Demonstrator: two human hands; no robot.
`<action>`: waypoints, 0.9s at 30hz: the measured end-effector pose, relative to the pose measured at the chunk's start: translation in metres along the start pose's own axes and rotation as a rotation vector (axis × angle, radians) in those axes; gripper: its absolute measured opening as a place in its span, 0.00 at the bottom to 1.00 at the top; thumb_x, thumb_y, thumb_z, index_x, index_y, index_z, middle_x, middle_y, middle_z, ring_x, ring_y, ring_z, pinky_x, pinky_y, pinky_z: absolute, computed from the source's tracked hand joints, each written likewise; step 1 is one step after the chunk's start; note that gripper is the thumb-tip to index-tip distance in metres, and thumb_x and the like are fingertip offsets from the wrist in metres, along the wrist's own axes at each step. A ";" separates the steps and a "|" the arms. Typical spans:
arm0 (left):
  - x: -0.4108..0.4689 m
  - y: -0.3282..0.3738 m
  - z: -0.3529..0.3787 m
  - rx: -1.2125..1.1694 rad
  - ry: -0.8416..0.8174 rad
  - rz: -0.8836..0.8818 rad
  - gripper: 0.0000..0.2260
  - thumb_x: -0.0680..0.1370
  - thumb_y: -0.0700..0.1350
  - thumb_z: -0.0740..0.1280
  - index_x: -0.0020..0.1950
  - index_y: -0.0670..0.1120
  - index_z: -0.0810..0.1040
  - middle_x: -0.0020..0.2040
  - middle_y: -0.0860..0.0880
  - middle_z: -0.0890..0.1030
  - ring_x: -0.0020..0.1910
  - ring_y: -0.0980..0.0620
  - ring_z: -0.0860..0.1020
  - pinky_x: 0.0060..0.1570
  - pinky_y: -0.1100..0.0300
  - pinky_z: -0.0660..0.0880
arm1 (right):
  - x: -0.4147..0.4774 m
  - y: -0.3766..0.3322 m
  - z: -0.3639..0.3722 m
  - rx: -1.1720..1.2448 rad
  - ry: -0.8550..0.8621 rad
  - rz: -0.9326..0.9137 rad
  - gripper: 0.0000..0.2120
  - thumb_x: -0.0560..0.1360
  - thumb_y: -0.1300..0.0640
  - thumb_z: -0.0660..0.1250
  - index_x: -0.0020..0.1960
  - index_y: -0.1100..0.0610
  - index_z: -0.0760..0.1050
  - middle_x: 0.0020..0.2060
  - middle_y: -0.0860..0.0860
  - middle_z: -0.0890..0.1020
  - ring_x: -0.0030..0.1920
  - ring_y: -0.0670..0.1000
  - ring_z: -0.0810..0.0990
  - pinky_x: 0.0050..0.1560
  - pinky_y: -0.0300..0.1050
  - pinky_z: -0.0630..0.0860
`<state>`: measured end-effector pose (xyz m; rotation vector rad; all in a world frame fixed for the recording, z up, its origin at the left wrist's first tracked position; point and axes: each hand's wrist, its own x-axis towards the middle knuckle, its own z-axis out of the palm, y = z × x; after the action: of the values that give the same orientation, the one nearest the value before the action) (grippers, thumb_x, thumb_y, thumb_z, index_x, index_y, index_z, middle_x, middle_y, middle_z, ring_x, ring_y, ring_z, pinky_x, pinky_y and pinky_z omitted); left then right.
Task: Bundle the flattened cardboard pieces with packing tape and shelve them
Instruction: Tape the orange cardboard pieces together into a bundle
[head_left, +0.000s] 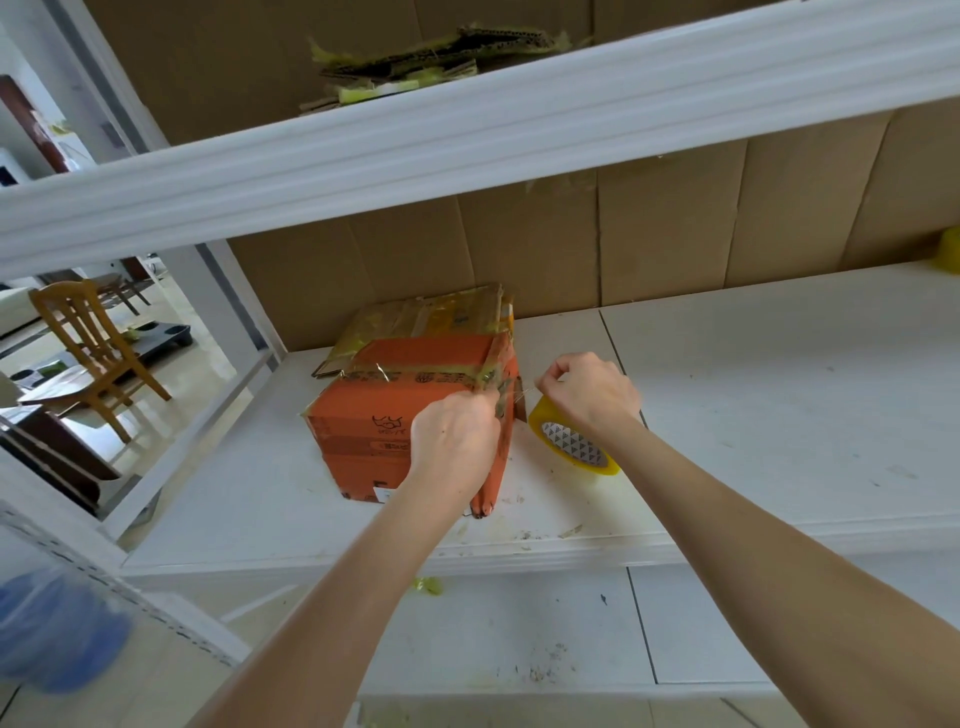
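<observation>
left hand (454, 441): pinching bundle (371, 431) edge | right hand (589, 395): curled, pinching tape strand (525, 393)

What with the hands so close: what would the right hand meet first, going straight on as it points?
The right hand would likely meet the cardboard bundle at its taped edge, beside the left hand; depth unclear.

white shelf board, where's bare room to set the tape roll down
Widest bare patch: white shelf board right of the yellow packing tape roll. Narrower strip left of the orange taped cardboard bundle. Crowded between bundle and roll, where left hand and right hand pinch tape.
</observation>
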<state>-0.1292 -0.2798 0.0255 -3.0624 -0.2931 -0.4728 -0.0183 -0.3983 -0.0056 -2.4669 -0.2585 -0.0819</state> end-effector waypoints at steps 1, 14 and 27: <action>0.003 0.000 0.000 0.016 -0.023 -0.009 0.15 0.80 0.39 0.57 0.62 0.50 0.77 0.45 0.48 0.80 0.43 0.46 0.79 0.37 0.58 0.72 | 0.000 0.000 0.000 -0.008 0.003 -0.009 0.10 0.76 0.48 0.60 0.44 0.46 0.79 0.42 0.48 0.81 0.43 0.54 0.78 0.38 0.41 0.72; 0.013 0.014 -0.004 0.110 -0.082 -0.028 0.12 0.78 0.34 0.60 0.51 0.47 0.80 0.38 0.48 0.77 0.37 0.47 0.72 0.34 0.57 0.68 | -0.010 -0.013 -0.004 -0.078 0.079 -0.131 0.11 0.77 0.46 0.58 0.41 0.47 0.77 0.39 0.49 0.81 0.42 0.56 0.79 0.38 0.44 0.74; 0.007 0.010 0.000 -0.182 -0.026 -0.115 0.12 0.80 0.42 0.58 0.63 0.46 0.74 0.44 0.44 0.81 0.43 0.43 0.80 0.41 0.52 0.78 | -0.010 0.014 -0.006 0.557 0.031 0.119 0.10 0.70 0.46 0.69 0.34 0.50 0.78 0.36 0.47 0.81 0.44 0.54 0.80 0.45 0.50 0.78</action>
<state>-0.1206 -0.2882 0.0274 -3.2428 -0.4530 -0.4912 -0.0248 -0.4147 -0.0108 -1.9193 -0.1003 0.0039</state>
